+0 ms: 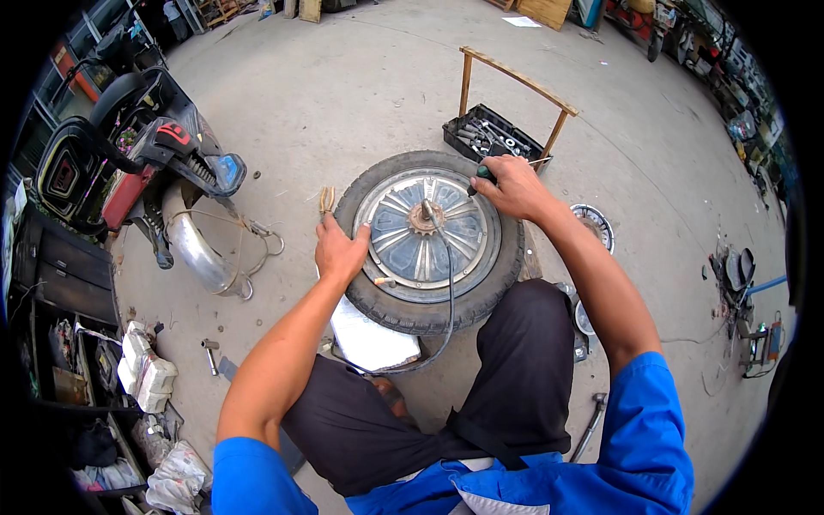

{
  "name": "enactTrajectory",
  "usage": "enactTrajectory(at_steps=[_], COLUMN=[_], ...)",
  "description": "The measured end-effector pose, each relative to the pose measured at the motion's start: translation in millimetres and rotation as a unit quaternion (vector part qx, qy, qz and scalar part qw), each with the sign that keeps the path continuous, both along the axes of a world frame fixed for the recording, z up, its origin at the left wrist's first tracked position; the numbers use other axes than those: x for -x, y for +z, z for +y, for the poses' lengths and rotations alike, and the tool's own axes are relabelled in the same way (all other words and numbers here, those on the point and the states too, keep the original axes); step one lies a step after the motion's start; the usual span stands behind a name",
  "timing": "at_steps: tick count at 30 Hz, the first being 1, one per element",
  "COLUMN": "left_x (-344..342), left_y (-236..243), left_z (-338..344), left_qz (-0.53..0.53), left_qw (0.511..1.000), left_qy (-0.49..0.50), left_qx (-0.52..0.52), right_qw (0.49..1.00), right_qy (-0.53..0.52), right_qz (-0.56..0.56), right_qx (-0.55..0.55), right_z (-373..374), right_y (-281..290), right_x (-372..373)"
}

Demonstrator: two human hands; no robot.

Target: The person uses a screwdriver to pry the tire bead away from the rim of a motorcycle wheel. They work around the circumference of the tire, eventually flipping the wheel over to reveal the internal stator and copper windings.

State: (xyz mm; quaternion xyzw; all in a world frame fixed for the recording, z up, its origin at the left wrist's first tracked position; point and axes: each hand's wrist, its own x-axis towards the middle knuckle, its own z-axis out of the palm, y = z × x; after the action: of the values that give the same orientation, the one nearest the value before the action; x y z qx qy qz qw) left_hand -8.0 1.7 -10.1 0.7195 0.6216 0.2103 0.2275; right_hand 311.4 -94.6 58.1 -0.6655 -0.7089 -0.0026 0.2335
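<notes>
A hub-motor wheel (421, 296) with a black tyre lies flat before my knees, its ribbed metal cover facing up. A dark cable (451, 283) runs from its axle over the tyre and down. My left hand (341, 251) grips the tyre's left side, thumb on the rim and fingers at the outer edge. Just beyond those fingertips are yellow-handled pliers (326, 199). Over the wheel's upper right edge, my right hand (517, 187) is closed round a screwdriver (486, 174) with a green and black handle. A thin shaft seems to stick out beyond the knuckles.
A black toolbox (493, 137) with a wooden handle frame holds sockets and wrenches behind the wheel. On the left stands a partly dismantled scooter (163, 154). A smaller spoked rim (594, 225) lies right of the wheel. A ratchet (590, 425) and a socket tool (210, 356) lie nearby.
</notes>
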Motion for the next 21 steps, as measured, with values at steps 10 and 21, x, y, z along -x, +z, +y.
enactTrajectory(at_steps=[10, 21], left_x=[0.7, -0.4], left_y=[0.0, 3.2], left_z=[-0.9, -0.7], left_qz=[-0.002, 0.003], left_qw=[1.0, 1.0], left_qy=[0.005, 0.005], left_qx=[-0.007, 0.009], right_qw=[0.998, 0.978], right_qy=[-0.019, 0.164], right_qz=[0.013, -0.117], right_qx=[0.061, 0.06], right_z=[10.8, 25.2], right_y=[-2.0, 15.7], right_x=[-4.6, -13.3])
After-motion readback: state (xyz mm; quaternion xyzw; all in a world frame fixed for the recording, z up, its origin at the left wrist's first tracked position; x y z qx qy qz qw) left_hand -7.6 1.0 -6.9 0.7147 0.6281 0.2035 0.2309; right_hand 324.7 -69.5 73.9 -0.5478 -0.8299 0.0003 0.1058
